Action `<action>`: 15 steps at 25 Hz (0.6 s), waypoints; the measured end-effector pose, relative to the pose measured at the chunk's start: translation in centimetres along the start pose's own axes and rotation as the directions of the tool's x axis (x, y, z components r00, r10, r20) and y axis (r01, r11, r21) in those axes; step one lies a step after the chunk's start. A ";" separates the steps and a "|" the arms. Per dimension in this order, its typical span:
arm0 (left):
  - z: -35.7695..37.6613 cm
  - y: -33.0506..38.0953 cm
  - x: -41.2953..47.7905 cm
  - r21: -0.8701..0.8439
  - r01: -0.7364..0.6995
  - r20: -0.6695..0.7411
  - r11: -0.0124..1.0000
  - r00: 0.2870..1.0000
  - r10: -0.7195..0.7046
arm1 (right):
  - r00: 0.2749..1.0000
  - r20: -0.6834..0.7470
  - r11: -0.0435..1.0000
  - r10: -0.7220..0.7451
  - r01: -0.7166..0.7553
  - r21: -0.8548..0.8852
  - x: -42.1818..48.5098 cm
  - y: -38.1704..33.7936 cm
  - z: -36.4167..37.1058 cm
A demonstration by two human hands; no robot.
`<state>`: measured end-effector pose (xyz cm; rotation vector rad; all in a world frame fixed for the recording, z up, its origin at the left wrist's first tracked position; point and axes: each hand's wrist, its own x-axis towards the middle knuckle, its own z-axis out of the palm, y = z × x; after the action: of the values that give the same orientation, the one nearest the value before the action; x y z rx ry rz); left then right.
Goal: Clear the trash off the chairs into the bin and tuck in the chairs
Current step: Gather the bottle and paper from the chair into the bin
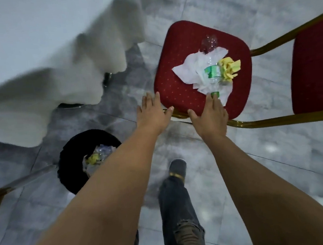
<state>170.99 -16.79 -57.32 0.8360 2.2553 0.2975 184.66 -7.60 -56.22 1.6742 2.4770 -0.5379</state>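
Grey marble floor; on the red chair seat a crushed plastic bottle lies, cap toward six o'clock. Both grips spread wide: right hand at the cap, left hand at the seat's nine o'clock edge. Black bin at seven o'clock.

Red cloth chair seat, gold metal frame, glossy floor.

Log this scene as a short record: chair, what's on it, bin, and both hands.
chair: red seat, gold frame, pulled out from the table
trash on seat: plastic bottle, white tissue, yellow paper
bin: black, on the floor, already holds trash
left hand: open, at seat edge
right hand: open, fingers near bottle cap
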 end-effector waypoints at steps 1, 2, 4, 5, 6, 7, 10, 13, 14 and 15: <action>0.4 2.0 1.3 -0.016 0.011 0.006 1.000 1.000 -0.011 | 1.000 -0.004 1.000 0.006 -0.006 -0.008 1.8 1.2 -0.6; 0.7 3.9 2.7 -0.018 0.021 0.011 1.000 1.000 -0.021 | 1.000 -0.008 1.000 0.008 -0.008 -0.018 3.6 2.3 -1.1; 1.1 7.1 5.3 -0.005 0.028 0.011 1.000 1.000 -0.028 | 1.000 -0.004 1.000 0.023 -0.023 -0.019 6.8 3.9 -1.9; 1.3 8.7 6.7 -0.002 0.032 0.014 0.999 0.999 -0.032 | 0.999 0.011 0.999 0.043 -0.043 -0.008 8.6 4.7 -2.2; 1.5 10.1 8.1 -0.005 0.039 0.022 0.999 0.999 -0.039 | 0.997 0.033 0.998 0.066 -0.066 0.002 10.4 5.3 -2.4; 1.7 11.2 9.3 -0.016 0.049 0.031 0.999 0.998 -0.049 | 0.994 0.060 0.996 0.088 -0.088 0.010 11.9 5.8 -2.6; 2.1 13.9 13.0 -0.050 0.106 0.040 0.993 0.994 -0.104 | 0.987 0.127 0.992 0.098 -0.108 0.071 16.3 6.9 -2.6; 2.3 15.3 15.8 -0.093 0.186 0.042 0.978 0.982 -0.182 | 0.984 0.169 0.984 0.064 -0.090 0.153 19.3 7.4 -2.1; 2.5 15.6 16.6 -0.111 0.217 0.040 0.970 0.976 -0.214 | 0.981 0.187 0.980 0.054 -0.088 0.178 20.0 7.5 -1.9; 2.7 15.9 17.3 -0.122 0.245 0.031 0.962 0.969 -0.243 | 0.977 0.208 0.975 0.045 -0.088 0.206 20.6 7.5 -1.6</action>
<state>171.07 6.46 -61.77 0.4863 2.2698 0.3118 183.73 13.56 -62.20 1.6711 2.2780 -0.9468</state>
